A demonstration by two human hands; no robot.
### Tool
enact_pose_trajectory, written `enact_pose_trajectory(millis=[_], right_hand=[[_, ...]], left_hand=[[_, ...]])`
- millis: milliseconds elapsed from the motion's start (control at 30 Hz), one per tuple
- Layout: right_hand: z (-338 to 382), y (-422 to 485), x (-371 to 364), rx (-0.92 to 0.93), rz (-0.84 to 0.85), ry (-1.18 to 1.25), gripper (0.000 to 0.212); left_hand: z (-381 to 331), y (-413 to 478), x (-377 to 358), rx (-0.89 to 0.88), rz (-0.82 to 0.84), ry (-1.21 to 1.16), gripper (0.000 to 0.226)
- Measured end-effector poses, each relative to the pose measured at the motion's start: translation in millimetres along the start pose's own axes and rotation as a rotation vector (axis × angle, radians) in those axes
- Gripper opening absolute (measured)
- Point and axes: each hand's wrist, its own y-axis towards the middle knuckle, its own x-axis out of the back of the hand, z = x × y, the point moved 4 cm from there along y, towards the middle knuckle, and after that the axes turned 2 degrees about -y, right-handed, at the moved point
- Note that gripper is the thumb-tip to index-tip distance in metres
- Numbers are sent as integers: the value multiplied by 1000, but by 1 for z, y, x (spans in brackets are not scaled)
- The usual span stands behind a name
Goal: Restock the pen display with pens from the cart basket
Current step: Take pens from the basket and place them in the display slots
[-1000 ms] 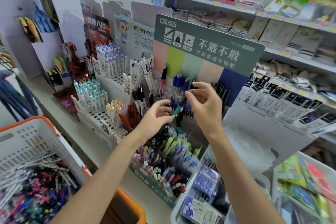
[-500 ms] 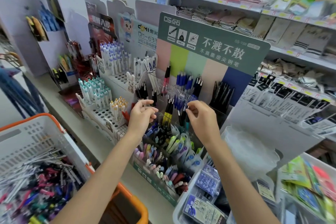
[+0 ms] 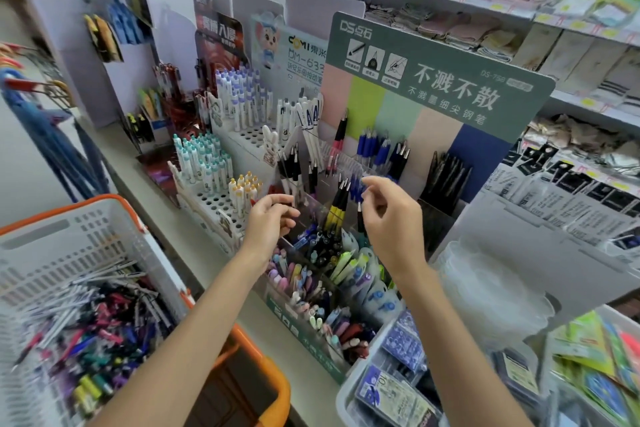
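Observation:
The pen display (image 3: 440, 80), with a green header and pastel back panel, stands on the shelf holding rows of blue, black and red pens. In front of its middle row my right hand (image 3: 389, 218) hovers with fingers loosely curled and holds nothing. A dark pen (image 3: 360, 218) stands in a slot just left of that hand. My left hand (image 3: 272, 220) hangs lower left with curled fingers and no pen visible in it. The white cart basket (image 3: 79, 239) with an orange rim sits at lower left, filled with several loose pens (image 3: 90, 326).
More pen stands with white and teal pens (image 3: 204, 163) fill the shelf to the left. A lower tray of pastel pens (image 3: 304, 291) and boxed refills (image 3: 398, 388) lie in front of the display. Shelves of folded cloths run behind, and packaged goods hang to the right.
A second ago my hands passed a teal-tipped pen between them up at the display. My right hand then lowered it into the middle row and has now let go and lifted slightly.

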Motion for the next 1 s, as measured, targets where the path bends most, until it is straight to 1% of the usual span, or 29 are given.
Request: enact_pose_trajectory(millis=[67,233,433,533,633,733,867,1000], right_hand=[[18,-1,-20,13,79,71,24],[60,-28,-106,91,368,197,22],[96,-92,-208,68,710,304,20],[107,-129,-248,53,899,281,16],[113,-158,-279,46,1060,281,18],[117,-177,-304,16,1181,285,25],[113,-200,-344,-109,1325,224,32],[107,-216,-372,-237,1414,165,37]], left_hand=[[8,-1,15,24,-46,-8,24],[35,-14,77,116,-230,-70,26],[93,-50,203,243,-547,-65,31],[124,-78,258,342,-726,-70,26],[154,-97,296,443,-852,-107,25],[179,-105,322,519,-906,-86,30],[212,-101,356,615,-922,-58,20],[244,-90,386,751,-923,59,16]])
